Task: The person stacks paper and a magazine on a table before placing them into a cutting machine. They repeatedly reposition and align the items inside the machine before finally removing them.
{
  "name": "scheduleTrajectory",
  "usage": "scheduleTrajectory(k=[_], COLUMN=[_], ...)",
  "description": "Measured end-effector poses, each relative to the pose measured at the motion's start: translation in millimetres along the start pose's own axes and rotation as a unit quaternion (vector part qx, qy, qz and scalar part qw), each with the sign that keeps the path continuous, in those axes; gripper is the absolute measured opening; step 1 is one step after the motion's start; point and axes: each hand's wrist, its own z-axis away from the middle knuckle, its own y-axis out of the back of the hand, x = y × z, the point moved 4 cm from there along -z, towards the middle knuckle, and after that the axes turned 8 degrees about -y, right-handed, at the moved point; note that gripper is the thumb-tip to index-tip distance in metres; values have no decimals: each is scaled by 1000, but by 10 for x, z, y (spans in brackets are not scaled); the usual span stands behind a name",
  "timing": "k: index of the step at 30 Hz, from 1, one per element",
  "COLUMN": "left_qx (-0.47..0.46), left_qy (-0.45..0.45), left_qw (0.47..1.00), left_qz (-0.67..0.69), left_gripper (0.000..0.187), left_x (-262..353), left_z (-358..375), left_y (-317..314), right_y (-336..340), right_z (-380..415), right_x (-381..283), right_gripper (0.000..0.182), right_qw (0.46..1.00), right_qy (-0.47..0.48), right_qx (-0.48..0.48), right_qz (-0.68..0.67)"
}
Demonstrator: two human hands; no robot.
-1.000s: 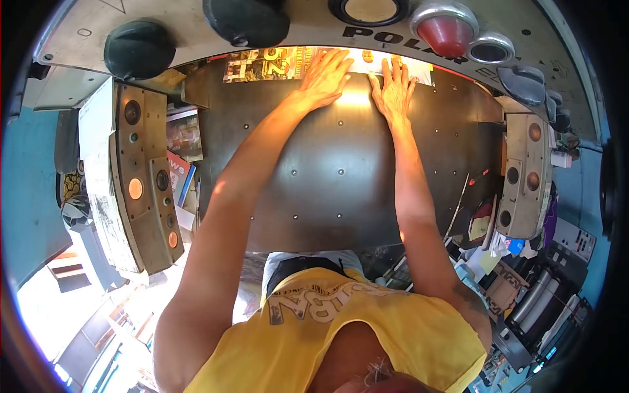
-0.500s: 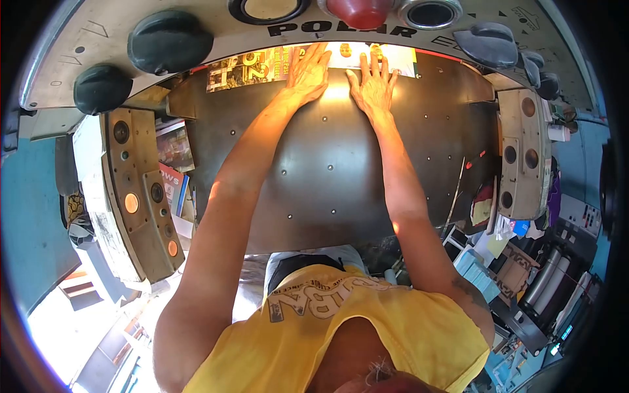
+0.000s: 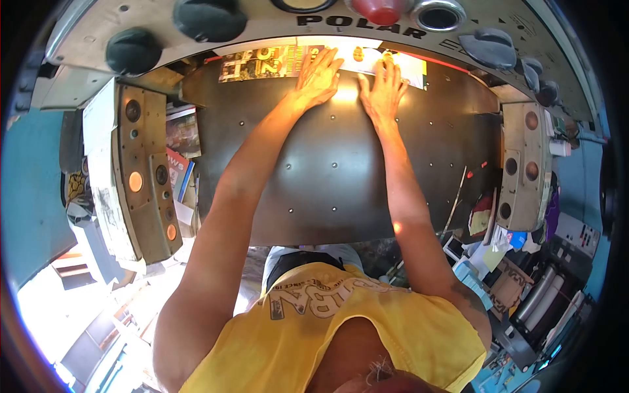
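A printed sheet (image 3: 257, 64) with yellow and dark lettering on its left part and a white part with small pictures lies under the front of the machine. My left hand (image 3: 319, 80) rests flat on the middle of it, fingers stretched forward and palm down. To its right, my right hand (image 3: 382, 92) reaches onto the white part with fingers spread and slightly bent, the thumb apart. Both hands touch the sheet's near edge and neither grips it. The sheet's far edge is hidden beneath the machine. Under my forearms is the dark metal table (image 3: 311, 190) with small studs.
The machine's front panel (image 3: 275, 29), marked POLAR, overhangs the sheet and carries dark knobs (image 3: 209, 18) and a red button (image 3: 379, 10). Side blocks (image 3: 149, 177) flank the table. A thin stick (image 3: 457, 200) lies at right. Papers (image 3: 178, 173) are stacked at left.
The camera view has shifted and tilted slightly. My right hand's fingers look a little more bent. Both hands stay on the sheet.
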Motion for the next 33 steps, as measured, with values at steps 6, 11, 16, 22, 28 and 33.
scheduleTrajectory(k=[6,11,16,22,28,33], left_qx=[95,87,58,34,63,232], left_qy=[139,176,216,208,165,392], left_qw=[986,978,974,978,983,888], left_qz=[-21,-73,-47,1,55,-66], left_gripper=[24,28,38,47,52,59], left_x=[-660,-1086,-1283,-1285,-1379,-1632], left_z=[713,654,555,583,688,1120], left_y=[534,669,538,578,639,1064], right_y=[-39,-402,-624,-610,-561,-371], right_z=[-236,-493,-643,-666,-560,-698], right_x=[-272,-501,-565,-656,-738,-782], right_gripper=[31,27,26,26,26,24], right_qw=[988,986,984,984,983,986], right_qy=[71,103,110,96,121,164], right_qx=[6,-25,-38,-77,-34,-3], right_qz=[-139,-130,-132,-125,-133,-34])
